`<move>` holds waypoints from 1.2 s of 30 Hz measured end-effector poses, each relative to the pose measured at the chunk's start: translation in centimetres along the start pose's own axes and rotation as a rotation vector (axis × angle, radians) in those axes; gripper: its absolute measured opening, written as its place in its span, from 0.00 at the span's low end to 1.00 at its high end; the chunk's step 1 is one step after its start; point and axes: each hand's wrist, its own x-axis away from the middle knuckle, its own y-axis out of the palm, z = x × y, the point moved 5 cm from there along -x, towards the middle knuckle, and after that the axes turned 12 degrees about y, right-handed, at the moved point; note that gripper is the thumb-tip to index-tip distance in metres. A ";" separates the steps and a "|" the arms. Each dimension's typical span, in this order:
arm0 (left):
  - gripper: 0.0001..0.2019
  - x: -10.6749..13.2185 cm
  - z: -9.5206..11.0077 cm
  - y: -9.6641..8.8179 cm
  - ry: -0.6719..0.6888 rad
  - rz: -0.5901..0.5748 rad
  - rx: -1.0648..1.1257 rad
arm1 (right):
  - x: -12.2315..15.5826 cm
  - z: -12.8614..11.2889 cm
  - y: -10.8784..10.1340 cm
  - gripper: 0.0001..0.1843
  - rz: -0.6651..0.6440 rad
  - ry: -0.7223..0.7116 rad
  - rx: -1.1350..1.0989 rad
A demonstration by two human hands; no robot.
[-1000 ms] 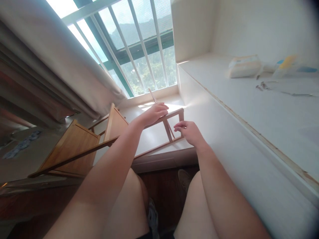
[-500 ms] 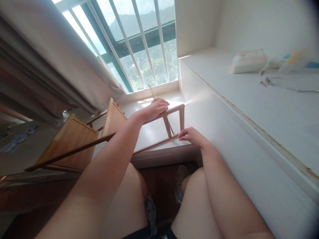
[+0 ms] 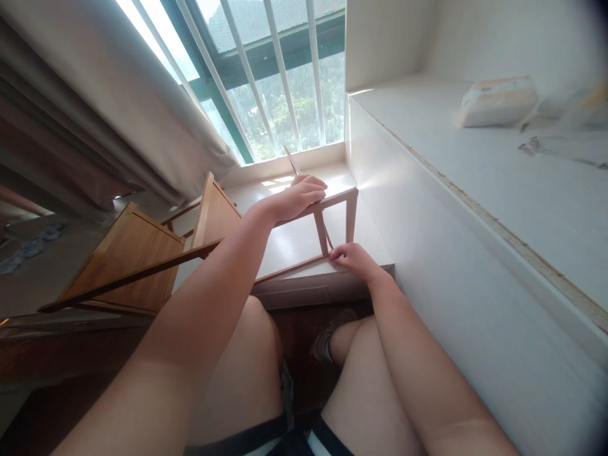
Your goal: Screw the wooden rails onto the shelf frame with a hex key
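A wooden piece of furniture (image 3: 142, 253) with thin legs lies on its side across a low white ledge (image 3: 294, 244) by the window. My left hand (image 3: 299, 196) rests closed over the upper leg near its end. My right hand (image 3: 354, 259) is closed in a pinch at the lower leg, close to a thin diagonal brace (image 3: 322, 235). What its fingers hold is too small to make out. A slim wooden stick (image 3: 291, 160) pokes up behind my left hand.
A tall white counter (image 3: 475, 209) rises on the right, with a tissue pack (image 3: 498, 100) and small metal bits (image 3: 532, 147) on top. A curtain (image 3: 95, 107) hangs at left before the barred window (image 3: 280, 76). My knees and a shoe (image 3: 323, 345) are below.
My right hand dropped from the cross piece down to the lower leg and slid slightly left. The left hand stayed on the upper leg. The view shifted a little.
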 end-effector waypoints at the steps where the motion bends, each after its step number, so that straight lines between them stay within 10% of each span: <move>1: 0.17 0.1 0.1 0.0 -0.002 0.004 0.007 | -0.1 -0.3 0.3 0.06 -0.001 0.010 0.014; 36: 0.18 -0.3 -0.4 0.4 0.120 -0.053 -0.060 | 0.2 0.3 0.2 0.06 0.152 0.009 0.154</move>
